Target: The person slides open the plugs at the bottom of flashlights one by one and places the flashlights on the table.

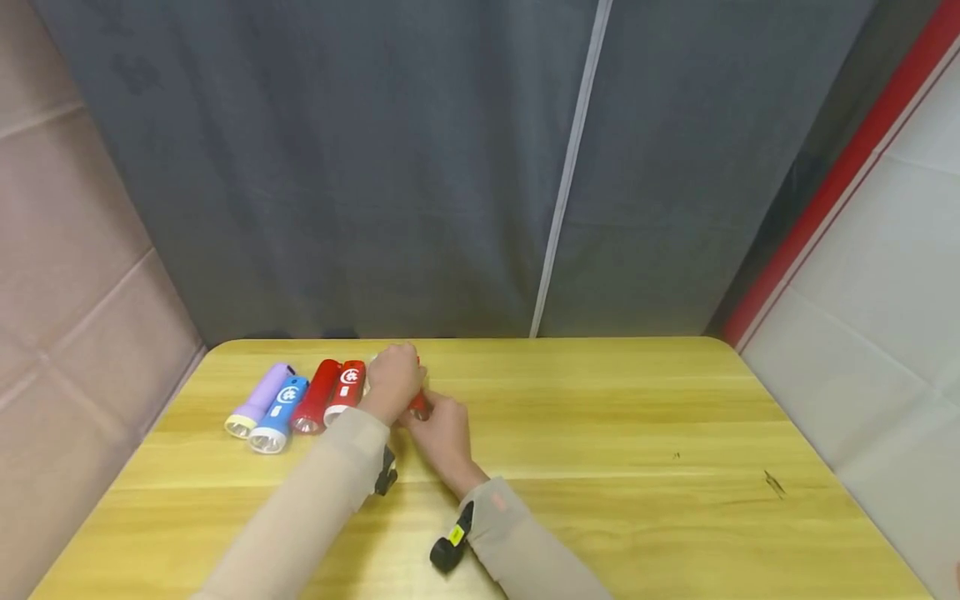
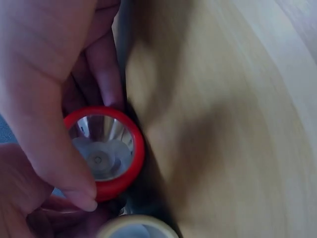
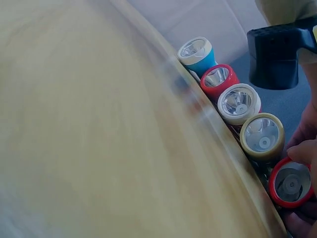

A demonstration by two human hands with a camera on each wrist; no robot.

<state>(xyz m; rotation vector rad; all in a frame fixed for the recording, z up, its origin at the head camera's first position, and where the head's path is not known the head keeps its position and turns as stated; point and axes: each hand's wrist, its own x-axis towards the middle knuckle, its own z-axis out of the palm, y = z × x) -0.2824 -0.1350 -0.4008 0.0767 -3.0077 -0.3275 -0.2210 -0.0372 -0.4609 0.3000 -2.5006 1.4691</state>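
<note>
A red flashlight [image 2: 121,183], its clear lens facing the near side of the table, lies at the right end of a row of flashlights. My right hand [image 1: 442,429] grips it at the lens end, with the thumb [image 2: 84,191] on the red rim. Farther back, my left hand [image 1: 395,379] holds its body, with fingers curled beside it; part of that grasp is hidden. A flashlight with a beige rim [image 3: 275,129] lies just left of the red one, mostly beneath my left hand in the head view.
Leftward in the row lie a red flashlight with white rim [image 1: 347,387], a dark red one [image 1: 318,392], a blue one [image 1: 281,408] and a purple one [image 1: 262,396]. A grey curtain [image 1: 375,167] hangs behind the wooden table [image 1: 637,500].
</note>
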